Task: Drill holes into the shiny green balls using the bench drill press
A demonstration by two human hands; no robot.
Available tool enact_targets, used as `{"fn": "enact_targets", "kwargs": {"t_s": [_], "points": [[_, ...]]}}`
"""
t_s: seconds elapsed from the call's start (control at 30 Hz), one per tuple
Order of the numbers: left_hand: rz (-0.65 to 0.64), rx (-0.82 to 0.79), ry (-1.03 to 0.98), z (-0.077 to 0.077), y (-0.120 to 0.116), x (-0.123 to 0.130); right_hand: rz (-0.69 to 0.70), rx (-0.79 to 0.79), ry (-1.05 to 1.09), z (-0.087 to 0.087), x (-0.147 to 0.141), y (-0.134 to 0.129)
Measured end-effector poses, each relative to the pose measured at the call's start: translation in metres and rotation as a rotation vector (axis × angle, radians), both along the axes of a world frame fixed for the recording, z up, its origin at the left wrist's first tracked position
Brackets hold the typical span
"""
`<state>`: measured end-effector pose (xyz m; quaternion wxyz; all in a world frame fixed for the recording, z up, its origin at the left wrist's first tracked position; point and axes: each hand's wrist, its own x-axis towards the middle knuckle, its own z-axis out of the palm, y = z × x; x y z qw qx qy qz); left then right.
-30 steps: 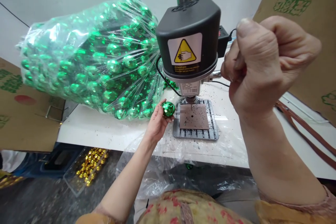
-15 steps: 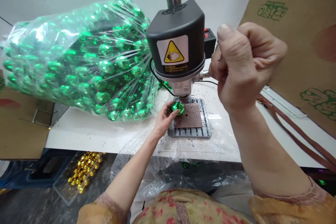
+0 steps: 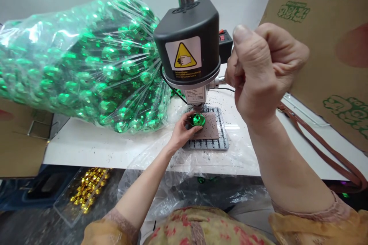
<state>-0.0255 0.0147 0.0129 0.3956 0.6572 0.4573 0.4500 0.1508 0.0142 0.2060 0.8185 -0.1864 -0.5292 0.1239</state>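
Note:
A shiny green faceted ball (image 3: 198,120) is held between the thumb and fingers of my left hand (image 3: 185,129). It sits over the brown square pad (image 3: 211,128) on the slotted metal base (image 3: 223,143), below the chuck of a black drill press (image 3: 188,42) with a yellow warning sticker. Dark shavings are scattered over the pad and base. Raised at the right of the press, my right hand (image 3: 263,72) is curled closed around the end of the metal feed lever (image 3: 220,80), whose grip end is hidden by the fingers.
A large clear bag of green balls (image 3: 86,65) lies on the white table (image 3: 86,147) at the left. Cardboard boxes stand left and right (image 3: 322,46). A brown strap (image 3: 322,141) lies at the right. Gold balls (image 3: 90,187) are in a clear bin below. Crumpled plastic hangs over the front edge.
My left hand has brought the green ball slightly right, over more of the brown pad. My right hand remains closed on the lever. The whole view has shifted a little.

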Motion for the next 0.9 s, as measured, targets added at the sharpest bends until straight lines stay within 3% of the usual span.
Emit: {"fn": "enact_targets", "kwargs": {"t_s": [0.17, 0.43, 0.9], "points": [[0.019, 0.092, 0.114, -0.002, -0.005, 0.006, 0.047, 0.001, 0.0, 0.0, 0.001, -0.002], [-0.052, 0.018, 0.037, -0.004, -0.009, 0.013, -0.001, -0.02, -0.028, -0.002, 0.001, -0.002], [-0.075, 0.036, 0.033, -0.006, -0.009, 0.012, -0.028, 0.083, -0.024, -0.034, 0.0, -0.012]]}}
